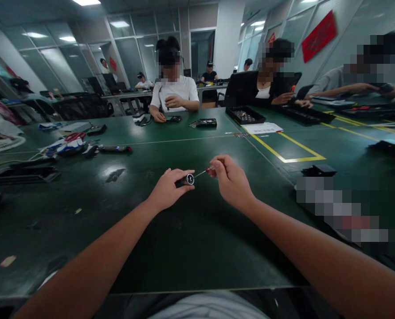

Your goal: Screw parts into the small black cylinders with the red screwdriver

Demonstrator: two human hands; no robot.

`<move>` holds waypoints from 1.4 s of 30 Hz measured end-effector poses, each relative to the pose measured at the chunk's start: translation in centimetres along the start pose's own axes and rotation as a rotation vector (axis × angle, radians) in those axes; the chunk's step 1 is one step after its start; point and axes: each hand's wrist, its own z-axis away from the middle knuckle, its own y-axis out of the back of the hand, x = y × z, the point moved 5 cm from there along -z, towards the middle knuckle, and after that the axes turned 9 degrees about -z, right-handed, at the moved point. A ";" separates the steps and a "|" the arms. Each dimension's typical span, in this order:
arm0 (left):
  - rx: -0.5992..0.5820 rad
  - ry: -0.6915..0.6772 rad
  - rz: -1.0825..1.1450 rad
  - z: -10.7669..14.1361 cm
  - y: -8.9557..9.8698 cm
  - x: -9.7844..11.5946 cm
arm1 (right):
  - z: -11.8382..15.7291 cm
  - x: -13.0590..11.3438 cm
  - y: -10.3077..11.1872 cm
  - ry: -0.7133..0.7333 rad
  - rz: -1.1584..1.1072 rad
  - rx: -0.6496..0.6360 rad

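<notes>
My left hand (166, 188) is closed round a small black cylindrical part (189, 179), its round silver-rimmed end turned toward the right. What the rest of that part looks like is hidden by my fingers. In my right hand (232, 179) a thin screwdriver (201, 173) is pinched near its reddish handle. Its metal shaft points left and its tip comes close to the rim of the round end; whether they touch I cannot tell. Both hands are over the green table (197, 248).
At left lie a black-and-red tool (115, 149), red-handled scissors (75, 136) and a dark tray (21, 173). Across the table a person in a white shirt (175, 95) works with small parts. A black parts tray (245, 116) and yellow tape (303, 157) are at right.
</notes>
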 end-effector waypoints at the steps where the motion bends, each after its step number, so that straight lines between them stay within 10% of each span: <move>1: 0.002 0.001 -0.002 0.0 0.0 0.0 | -0.1 0.2 0.0 -0.015 -0.010 0.011; 8: -0.042 0.027 -0.022 0.0 -0.3 -0.4 | 0.0 -0.3 1.0 0.027 0.010 0.127; 42: -0.059 0.017 -0.022 -0.1 -0.6 -0.5 | 0.5 -2.7 -0.1 0.293 0.218 -0.100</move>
